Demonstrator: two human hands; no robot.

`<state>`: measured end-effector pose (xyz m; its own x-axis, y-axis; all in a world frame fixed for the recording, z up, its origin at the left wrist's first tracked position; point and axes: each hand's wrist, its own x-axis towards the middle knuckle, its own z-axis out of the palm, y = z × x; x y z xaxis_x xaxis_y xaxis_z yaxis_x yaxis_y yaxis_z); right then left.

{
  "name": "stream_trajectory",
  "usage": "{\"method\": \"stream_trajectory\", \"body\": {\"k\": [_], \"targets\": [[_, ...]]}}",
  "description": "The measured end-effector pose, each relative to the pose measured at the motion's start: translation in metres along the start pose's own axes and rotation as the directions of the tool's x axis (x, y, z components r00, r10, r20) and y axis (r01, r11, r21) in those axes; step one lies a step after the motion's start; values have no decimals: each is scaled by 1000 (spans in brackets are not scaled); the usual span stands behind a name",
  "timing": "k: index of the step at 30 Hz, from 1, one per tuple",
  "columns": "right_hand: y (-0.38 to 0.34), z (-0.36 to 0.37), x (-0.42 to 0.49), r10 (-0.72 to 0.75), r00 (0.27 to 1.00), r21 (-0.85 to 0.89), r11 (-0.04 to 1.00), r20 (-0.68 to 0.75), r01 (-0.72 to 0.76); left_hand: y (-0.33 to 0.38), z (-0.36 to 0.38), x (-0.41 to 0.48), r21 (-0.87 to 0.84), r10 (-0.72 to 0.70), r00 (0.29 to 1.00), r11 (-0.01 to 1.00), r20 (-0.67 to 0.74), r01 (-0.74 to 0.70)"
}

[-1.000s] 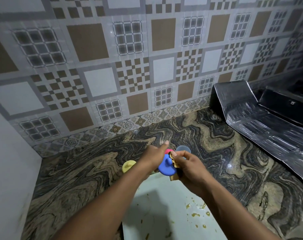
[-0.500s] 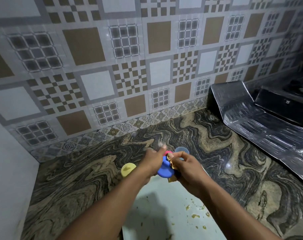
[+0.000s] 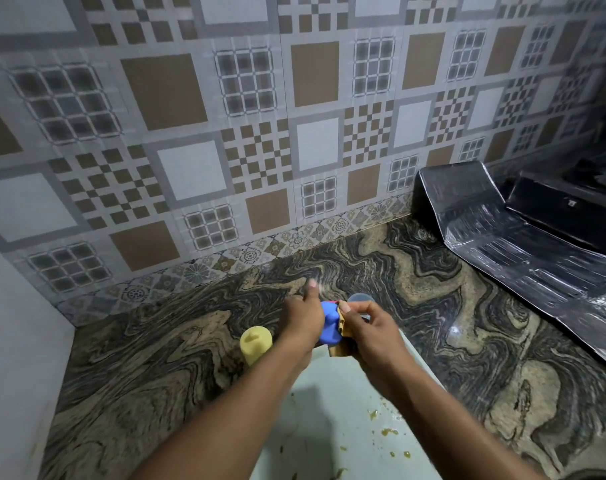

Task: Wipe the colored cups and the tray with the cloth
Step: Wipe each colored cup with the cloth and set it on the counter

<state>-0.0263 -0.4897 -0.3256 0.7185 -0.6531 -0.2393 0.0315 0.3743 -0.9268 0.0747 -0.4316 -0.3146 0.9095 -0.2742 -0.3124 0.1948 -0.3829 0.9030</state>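
Note:
My left hand (image 3: pixel 303 315) grips a blue cup (image 3: pixel 330 327) above the far edge of the pale tray (image 3: pixel 329 420), with its index finger sticking out. My right hand (image 3: pixel 369 332) pinches a tan cloth (image 3: pixel 341 341) against the blue cup's side. A yellow cup (image 3: pixel 255 344) stands upside down on the counter just left of my left wrist. A grey-blue cup (image 3: pixel 361 299) shows behind my right hand, and a sliver of a pink cup (image 3: pixel 333 301) peeks out behind the blue one. Yellowish crumbs dot the tray's near right part.
The swirled dark stone counter (image 3: pixel 156 358) runs to a patterned tile wall (image 3: pixel 260 133). A foil-covered sheet (image 3: pixel 523 251) and a black stove (image 3: pixel 571 209) lie at the right. A plain white wall (image 3: pixel 14 341) closes the left side.
The blue cup has turned a little in my left hand while my right hand keeps the cloth rubbing on it. Both hands stay in about the same spot.

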Motion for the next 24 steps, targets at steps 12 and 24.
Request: {"method": "stream_trajectory", "body": {"k": [12,24], "targets": [[-17,-16,-3,51,982,-33,998,182,-45,11,-14,-4,-24,-104,952,993,288,116],[-20,-14,-4,0,991,-95,995,133,13,1,-15,-5,-98,-209,921,962,329,254]]}}
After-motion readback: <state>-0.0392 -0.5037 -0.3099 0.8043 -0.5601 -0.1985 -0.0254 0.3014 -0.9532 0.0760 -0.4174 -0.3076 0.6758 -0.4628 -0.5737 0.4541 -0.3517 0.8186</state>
